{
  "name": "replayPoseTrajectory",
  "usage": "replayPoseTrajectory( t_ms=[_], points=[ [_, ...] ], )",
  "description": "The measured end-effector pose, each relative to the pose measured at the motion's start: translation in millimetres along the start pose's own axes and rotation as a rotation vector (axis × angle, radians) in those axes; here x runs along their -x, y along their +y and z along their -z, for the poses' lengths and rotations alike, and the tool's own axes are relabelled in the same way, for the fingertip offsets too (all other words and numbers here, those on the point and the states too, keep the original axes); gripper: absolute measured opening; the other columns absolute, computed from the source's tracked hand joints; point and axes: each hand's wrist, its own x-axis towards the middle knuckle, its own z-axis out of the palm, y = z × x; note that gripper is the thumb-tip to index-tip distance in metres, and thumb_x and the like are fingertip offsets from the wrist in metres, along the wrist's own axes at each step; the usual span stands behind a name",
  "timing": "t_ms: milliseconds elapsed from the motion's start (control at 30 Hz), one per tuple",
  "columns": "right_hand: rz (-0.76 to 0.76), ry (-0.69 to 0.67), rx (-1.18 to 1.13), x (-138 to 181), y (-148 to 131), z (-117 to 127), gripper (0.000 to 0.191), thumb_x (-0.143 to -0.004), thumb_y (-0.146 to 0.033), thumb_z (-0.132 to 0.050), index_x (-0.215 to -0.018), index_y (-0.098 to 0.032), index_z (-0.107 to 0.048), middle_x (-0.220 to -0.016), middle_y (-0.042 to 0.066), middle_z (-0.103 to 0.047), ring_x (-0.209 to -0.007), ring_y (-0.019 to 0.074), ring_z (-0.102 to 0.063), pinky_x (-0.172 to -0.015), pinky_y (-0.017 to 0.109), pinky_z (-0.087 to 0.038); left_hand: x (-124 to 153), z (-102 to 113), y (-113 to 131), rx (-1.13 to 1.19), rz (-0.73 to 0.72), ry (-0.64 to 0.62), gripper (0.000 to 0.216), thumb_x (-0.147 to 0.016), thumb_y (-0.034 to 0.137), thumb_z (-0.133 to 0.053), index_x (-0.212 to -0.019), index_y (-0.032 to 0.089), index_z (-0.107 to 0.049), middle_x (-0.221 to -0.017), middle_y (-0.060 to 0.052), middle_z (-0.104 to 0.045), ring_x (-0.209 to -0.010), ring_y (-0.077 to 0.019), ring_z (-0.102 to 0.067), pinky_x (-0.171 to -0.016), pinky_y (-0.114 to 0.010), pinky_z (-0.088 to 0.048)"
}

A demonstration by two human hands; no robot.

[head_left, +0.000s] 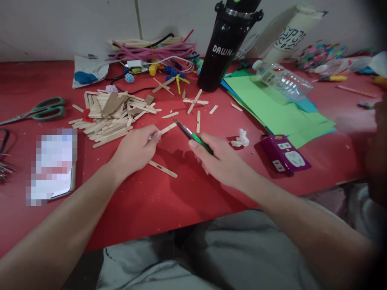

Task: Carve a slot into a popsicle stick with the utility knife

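My left hand (137, 148) is closed in a pinch on the near end of a wooden craft stick (168, 128), which points up and to the right just above the red table (157, 201). My right hand (222, 161) grips a green-handled craft knife (193, 137), its blade tip close to the stick's far end. A slotted stick (162, 169) lies on the table between my hands. A heap of craft sticks (110, 117) sits behind my left hand, with loose sticks and glued crosses (195, 101) beyond.
Scissors (39, 110) and a phone (54, 167) lie at the left. A black bottle (225, 44), green paper sheets (272, 108), a clear plastic bottle (282, 80) and a purple power strip (286, 155) stand to the right. Coloured cords (154, 52) pile at the back.
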Motion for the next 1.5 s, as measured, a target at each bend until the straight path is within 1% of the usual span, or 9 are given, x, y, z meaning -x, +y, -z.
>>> replayPoseTrajectory(
  t_ms=[100, 233, 400, 667, 1000, 1500],
  points=[
    [-0.019, -0.066, 0.101, 4.9, -3.6, -0.9, 0.037, -0.098, -0.046, -0.04, -0.069, -0.023, -0.036, -0.056, -0.006, -0.041, -0.052, 0.0107, -0.041, -0.051, 0.027, -0.028, -0.5, -0.3, -0.6, 0.009, 0.017, -0.009, 0.03, -0.092, 0.037, -0.036, -0.078, 0.021, -0.057, -0.069, -0.003, -0.062, -0.063, -0.0164, -0.053, -0.057, -0.029, -0.033],
    [-0.021, -0.098, 0.161, 5.4, -5.4, -3.0, 0.035, -0.097, -0.041, -0.04, -0.069, -0.023, -0.033, -0.057, -0.006, -0.039, -0.051, 0.0102, -0.037, -0.05, 0.028, -0.025, -0.1, -1.8, -0.5, 0.034, 0.019, -0.022, 0.031, -0.093, 0.04, -0.035, -0.081, 0.021, -0.057, -0.071, -0.003, -0.063, -0.065, -0.0171, -0.053, -0.059, -0.029, -0.035],
    [0.002, -0.098, 0.184, 3.8, -4.0, -6.1, 0.031, -0.097, -0.039, -0.04, -0.071, -0.023, -0.035, -0.058, -0.006, -0.038, -0.052, 0.0108, -0.035, -0.051, 0.028, -0.023, -0.4, -3.6, 0.7, -0.008, 0.046, -0.045, 0.032, -0.093, 0.042, -0.033, -0.083, 0.021, -0.056, -0.071, -0.003, -0.061, -0.068, -0.0185, -0.054, -0.062, -0.029, -0.034],
    [0.011, -0.088, 0.208, 4.4, -2.7, -6.2, 0.032, -0.098, -0.039, -0.039, -0.071, -0.022, -0.034, -0.059, -0.005, -0.039, -0.054, 0.0114, -0.034, -0.052, 0.028, -0.023, 1.7, -4.2, 7.5, -0.13, 0.054, -0.056, 0.03, -0.093, 0.038, -0.033, -0.087, 0.022, -0.057, -0.075, -0.004, -0.063, -0.068, -0.0187, -0.053, -0.057, -0.029, -0.026],
    [0.005, -0.085, 0.211, 2.7, -1.7, -6.2, 0.032, -0.097, -0.039, -0.039, -0.071, -0.022, -0.034, -0.059, -0.005, -0.038, -0.054, 0.0115, -0.033, -0.052, 0.028, -0.023, 2.8, -3.7, 10.1, -0.141, 0.047, -0.056, 0.031, -0.094, 0.036, -0.032, -0.089, 0.022, -0.058, -0.078, -0.004, -0.065, -0.07, -0.0192, -0.056, -0.058, -0.03, -0.028],
    [0.005, -0.075, 0.197, 4.9, -0.8, -6.0, 0.033, -0.097, -0.04, -0.039, -0.07, -0.022, -0.034, -0.058, -0.005, -0.038, -0.053, 0.011, -0.034, -0.051, 0.028, -0.023, 4.1, -3.5, 10.3, -0.138, 0.06, -0.058, 0.034, -0.095, 0.04, -0.03, -0.092, 0.022, -0.059, -0.08, -0.004, -0.066, -0.072, -0.0201, -0.057, -0.058, -0.03, -0.03]
  ],
)
